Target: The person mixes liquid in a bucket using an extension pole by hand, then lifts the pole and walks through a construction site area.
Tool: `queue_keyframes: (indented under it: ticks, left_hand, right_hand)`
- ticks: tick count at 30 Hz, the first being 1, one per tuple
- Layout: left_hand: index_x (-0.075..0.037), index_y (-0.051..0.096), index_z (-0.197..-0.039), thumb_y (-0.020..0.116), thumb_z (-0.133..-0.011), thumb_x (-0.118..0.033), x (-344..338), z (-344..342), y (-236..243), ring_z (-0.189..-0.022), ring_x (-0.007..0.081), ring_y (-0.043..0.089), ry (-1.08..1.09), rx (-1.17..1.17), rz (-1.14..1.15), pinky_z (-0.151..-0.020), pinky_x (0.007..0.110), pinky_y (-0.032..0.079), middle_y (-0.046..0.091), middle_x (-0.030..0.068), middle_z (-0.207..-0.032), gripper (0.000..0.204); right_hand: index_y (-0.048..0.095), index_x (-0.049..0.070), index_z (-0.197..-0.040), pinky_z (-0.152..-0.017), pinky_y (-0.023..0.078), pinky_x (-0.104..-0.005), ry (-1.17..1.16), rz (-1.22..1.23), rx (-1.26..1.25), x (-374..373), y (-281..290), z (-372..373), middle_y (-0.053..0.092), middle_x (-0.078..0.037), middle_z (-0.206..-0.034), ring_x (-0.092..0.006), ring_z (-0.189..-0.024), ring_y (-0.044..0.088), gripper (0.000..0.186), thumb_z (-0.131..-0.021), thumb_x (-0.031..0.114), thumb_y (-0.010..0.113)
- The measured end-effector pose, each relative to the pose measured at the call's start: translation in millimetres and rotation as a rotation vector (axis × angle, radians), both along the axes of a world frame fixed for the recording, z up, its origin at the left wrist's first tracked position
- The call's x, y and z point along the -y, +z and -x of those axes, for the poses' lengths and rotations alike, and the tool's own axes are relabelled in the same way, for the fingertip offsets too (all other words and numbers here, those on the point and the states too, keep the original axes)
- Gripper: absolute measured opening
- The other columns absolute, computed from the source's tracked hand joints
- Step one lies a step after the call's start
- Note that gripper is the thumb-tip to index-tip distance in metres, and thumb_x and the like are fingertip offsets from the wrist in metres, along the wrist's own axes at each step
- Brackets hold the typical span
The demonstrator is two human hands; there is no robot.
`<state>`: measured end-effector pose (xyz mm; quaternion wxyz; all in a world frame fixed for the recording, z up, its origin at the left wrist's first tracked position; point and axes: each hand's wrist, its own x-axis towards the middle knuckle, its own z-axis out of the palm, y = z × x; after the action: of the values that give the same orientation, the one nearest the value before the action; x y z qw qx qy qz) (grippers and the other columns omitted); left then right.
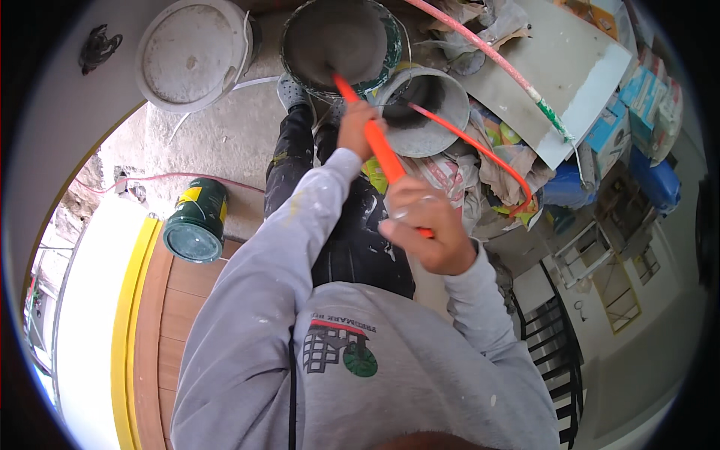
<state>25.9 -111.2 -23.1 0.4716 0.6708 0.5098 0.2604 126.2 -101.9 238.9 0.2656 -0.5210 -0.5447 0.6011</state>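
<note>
Both my hands are wrapped round a long orange pole that slants away from me. My left hand grips it farther down, and my right hand is closed near its upper end. The pole's far end reaches into a dark bucket with splattered sides. Smooth grey mix fills the inside of that bucket, and the pole's tip is hidden in it. A paint-smeared grey bucket lies beside it with its mouth toward me.
A white round bucket lid is at the far left. A green paint can lies nearer on the left. To the right are a bent orange tube, a pale board, a pink pole and crumpled bags. Black railings stand lower right.
</note>
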Motion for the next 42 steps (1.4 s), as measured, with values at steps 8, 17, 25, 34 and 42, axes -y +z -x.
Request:
queue_keyframes:
  ticks: [8, 17, 25, 34, 42]
  left_hand:
    - [-0.009, 0.062, -0.08, 0.062, -0.072, -0.017, -87, -6, -9, -0.09, 0.0313, 0.056, -0.122, -0.093, -0.083, -0.078, 0.04, 0.049, 0.059, 0.0106, -0.088, 0.011]
    - [-0.007, 0.058, -0.071, 0.063, -0.07, -0.015, -29, -49, -11, -0.084, 0.0364, 0.053, -0.115, 0.081, 0.012, -0.077, 0.044, 0.045, 0.055, 0.0152, -0.081, 0.009]
    - [-0.008, 0.061, -0.075, 0.065, -0.069, -0.016, -51, 18, -13, -0.08, 0.0358, 0.054, -0.137, -0.137, -0.136, -0.073, 0.044, 0.047, 0.057, 0.0117, -0.08, 0.011]
    - [-0.01, 0.061, -0.076, 0.066, -0.068, -0.015, -82, -48, -11, -0.085, 0.0346, 0.054, -0.187, 0.064, -0.1, -0.076, 0.042, 0.046, 0.056, 0.0117, -0.083, 0.011]
    - [-0.006, 0.053, -0.072, 0.068, -0.065, -0.006, -11, 33, -6, -0.069, 0.0315, 0.054, 0.063, 0.053, -0.18, -0.065, 0.039, 0.046, 0.053, 0.0105, -0.07, 0.017]
  right_hand:
    - [0.048, -0.003, -0.063, -0.079, 0.046, -0.04, -0.091, 0.028, -0.225, -24, -27, -22, 0.049, -0.009, -0.07, -0.0262, -0.079, 0.05, 0.022, -0.07, 0.007, 0.066]
    - [0.049, -0.002, -0.06, -0.078, 0.049, -0.0409, -0.113, 0.049, -0.012, -6, -2, -45, 0.047, -0.008, -0.064, -0.026, -0.077, 0.05, 0.018, -0.069, 0.006, 0.063]
    - [0.046, -0.002, -0.059, -0.071, 0.042, -0.0385, -0.048, 0.088, -0.228, -10, -29, -27, 0.044, -0.008, -0.065, -0.0261, -0.079, 0.05, 0.025, -0.072, 0.008, 0.065]
    - [0.05, -0.001, -0.059, -0.066, 0.039, -0.0359, -0.265, -0.012, -0.161, -35, -14, -32, 0.047, -0.008, -0.068, -0.0261, -0.072, 0.047, 0.022, -0.072, 0.008, 0.064]
    - [0.046, -0.003, -0.064, -0.072, 0.041, -0.0371, 0.092, 0.057, -0.127, 10, -14, 9, 0.05, -0.01, -0.072, -0.0269, -0.078, 0.049, 0.021, -0.07, 0.006, 0.065]
